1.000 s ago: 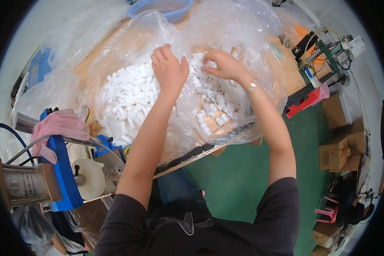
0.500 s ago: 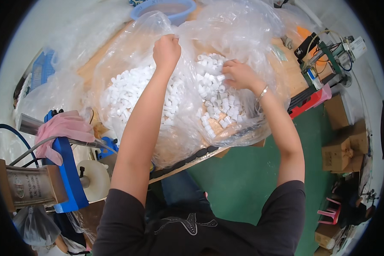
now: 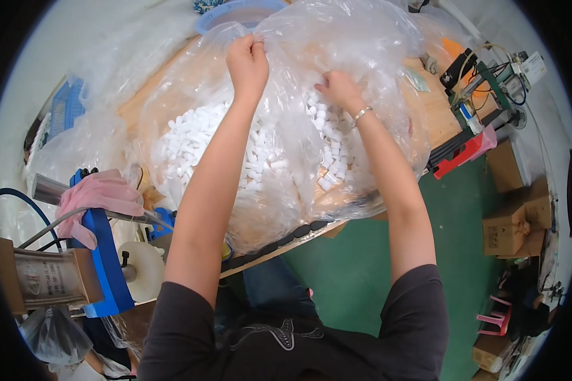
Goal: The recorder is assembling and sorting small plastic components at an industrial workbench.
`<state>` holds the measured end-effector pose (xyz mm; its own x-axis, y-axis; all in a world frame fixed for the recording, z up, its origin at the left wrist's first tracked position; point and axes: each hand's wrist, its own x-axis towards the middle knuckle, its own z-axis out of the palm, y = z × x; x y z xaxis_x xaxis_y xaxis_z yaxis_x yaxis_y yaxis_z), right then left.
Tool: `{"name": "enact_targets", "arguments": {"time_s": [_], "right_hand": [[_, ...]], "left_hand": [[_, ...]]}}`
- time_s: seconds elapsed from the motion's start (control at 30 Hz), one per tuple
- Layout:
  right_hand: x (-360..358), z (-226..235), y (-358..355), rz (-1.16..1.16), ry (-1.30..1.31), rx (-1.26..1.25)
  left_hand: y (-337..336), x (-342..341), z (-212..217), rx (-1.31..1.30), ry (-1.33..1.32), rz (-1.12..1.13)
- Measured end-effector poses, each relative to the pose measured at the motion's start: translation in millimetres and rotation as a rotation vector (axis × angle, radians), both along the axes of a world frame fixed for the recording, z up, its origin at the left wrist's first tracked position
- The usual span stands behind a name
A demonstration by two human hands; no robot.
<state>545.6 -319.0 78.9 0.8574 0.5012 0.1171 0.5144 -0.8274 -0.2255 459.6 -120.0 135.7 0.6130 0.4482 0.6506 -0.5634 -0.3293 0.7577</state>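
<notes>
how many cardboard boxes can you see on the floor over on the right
3 for certain. A stacked pair of cardboard boxes stands on the green floor at the right, a third box lies above them near the table corner. More brown cartons may sit at the lower right edge, too dim to tell.

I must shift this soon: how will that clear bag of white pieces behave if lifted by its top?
The clear bag looks floppy: its film bunches under the left hand. It probably sags, since the white pieces lie loose. Likely slippery, being glossy.
</notes>
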Motion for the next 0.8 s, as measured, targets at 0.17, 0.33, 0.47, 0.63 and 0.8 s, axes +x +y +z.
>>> {"name": "enact_targets", "arguments": {"time_s": [0.17, 0.33, 0.47, 0.63, 0.8], "right_hand": [[14, -18, -7, 0.066, 0.387, 0.699], [-6, 28, 9, -0.037, 0.333, 1.086], [9, 28, -18, 0.070, -0.232, 0.519], [6, 47, -17, -0.131, 0.172, 0.690], [-24, 76, 28, 0.446, 0.338, 1.126]], "left_hand": [[-36, -34, -32, 0.835, -0.293, 0.114], [-30, -53, -72, 1.311, 0.285, 0.412], [-36, -53, -55, 1.273, 0.579, 0.403], [-52, -50, -47, 1.132, 0.391, 0.551], [-50, -14, -47, 0.456, 0.070, 0.457]]}}
